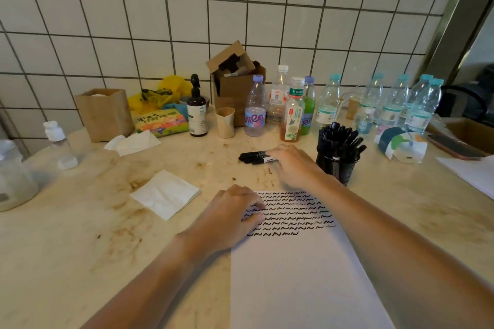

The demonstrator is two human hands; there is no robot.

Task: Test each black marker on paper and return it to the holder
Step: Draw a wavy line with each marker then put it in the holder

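Nearest us, filling the lower centre of the frame, lies the paper, its upper part covered in rows of black test squiggles while the lower part is blank. Our left hand rests on the paper's upper left corner with fingers loosely curled and holding nothing, which we judge is there to keep the sheet from sliding. Just beyond it, at centre frame, our right hand reaches over a small bunch of loose markers lying on the bench; its fingers lie over their right ends, and we cannot tell whether the grip has closed on one (the fingertips are hidden). We take these for the ones not yet tested. Right of that hand stands the mesh holder, crowded with black markers.

A folded napkin lies left of the paper, clear of the work. Farther back, a row of bottles stands close behind the loose markers and holder, so a high reach could knock them. A cardboard box stands against the tiled wall.
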